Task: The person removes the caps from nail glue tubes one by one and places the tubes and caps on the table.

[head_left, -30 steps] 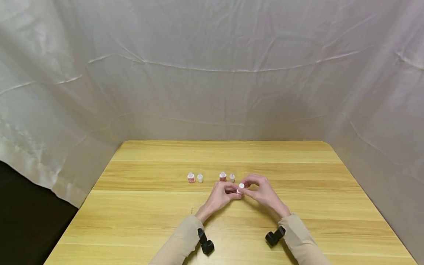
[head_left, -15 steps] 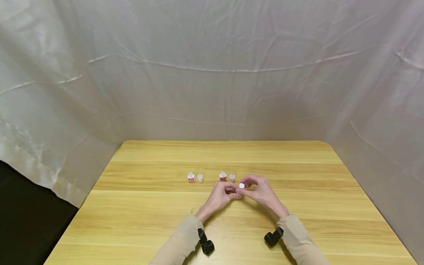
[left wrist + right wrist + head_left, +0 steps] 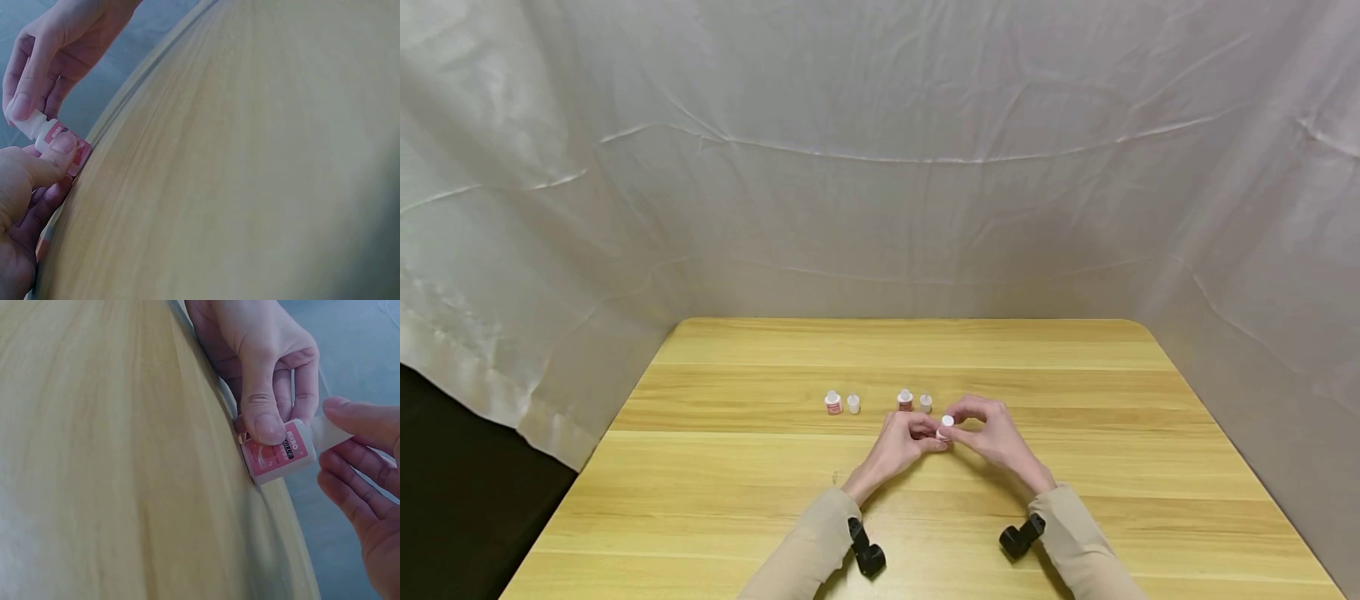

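Observation:
Between both hands, low over the table, is a small white glue bottle with a pink label. My left hand grips its body, the thumb lying across the label. At the neck end my right hand pinches the white cap between thumb and fingers. The cap meets the bottle's shoulder; how tightly it sits cannot be seen. In the head view most of this bottle is hidden by fingers, though the round cap top shows.
Beyond the hands, a second glue bottle stands upright with a separate white cap at its right. Farther left is a third bottle with its own loose cap. Pale curtains hang around the wooden table.
My right fingers shift slightly around the cap, and the right wrist turns a little back and forth. The left hand keeps the bottle in the same place. The standing bottles stay put.

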Available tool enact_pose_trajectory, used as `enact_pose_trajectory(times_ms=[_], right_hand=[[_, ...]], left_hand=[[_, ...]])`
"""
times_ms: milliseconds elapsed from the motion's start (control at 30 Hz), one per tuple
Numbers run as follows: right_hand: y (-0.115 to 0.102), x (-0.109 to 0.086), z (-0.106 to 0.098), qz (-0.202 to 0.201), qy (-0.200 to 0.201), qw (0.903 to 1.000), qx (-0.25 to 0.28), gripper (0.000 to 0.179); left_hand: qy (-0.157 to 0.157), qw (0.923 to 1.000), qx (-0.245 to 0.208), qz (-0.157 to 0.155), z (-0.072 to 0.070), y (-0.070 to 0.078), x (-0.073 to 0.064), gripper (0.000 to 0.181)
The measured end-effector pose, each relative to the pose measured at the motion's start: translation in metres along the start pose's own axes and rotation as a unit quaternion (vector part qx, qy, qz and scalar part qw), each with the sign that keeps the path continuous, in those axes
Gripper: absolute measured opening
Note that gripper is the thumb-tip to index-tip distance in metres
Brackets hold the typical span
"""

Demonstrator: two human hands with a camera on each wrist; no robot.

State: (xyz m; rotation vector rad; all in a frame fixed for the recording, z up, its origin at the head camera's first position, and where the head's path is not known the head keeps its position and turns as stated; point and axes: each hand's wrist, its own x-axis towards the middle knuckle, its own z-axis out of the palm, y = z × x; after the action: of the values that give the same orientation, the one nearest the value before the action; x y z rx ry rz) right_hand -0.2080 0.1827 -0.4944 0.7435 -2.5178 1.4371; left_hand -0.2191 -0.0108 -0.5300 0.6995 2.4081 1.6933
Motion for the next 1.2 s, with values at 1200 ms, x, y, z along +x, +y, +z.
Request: enact_pose_trajectory(times_ms=[1200], right_hand=[[0.0057, 0.0006, -0.0032, -0.018, -0.013, 0.9995, -0.023, 0.018]], left_hand=[[0.005, 0.9999, -0.009, -0.007, 0.0008, -0.0005, -0.0002, 0.021]])
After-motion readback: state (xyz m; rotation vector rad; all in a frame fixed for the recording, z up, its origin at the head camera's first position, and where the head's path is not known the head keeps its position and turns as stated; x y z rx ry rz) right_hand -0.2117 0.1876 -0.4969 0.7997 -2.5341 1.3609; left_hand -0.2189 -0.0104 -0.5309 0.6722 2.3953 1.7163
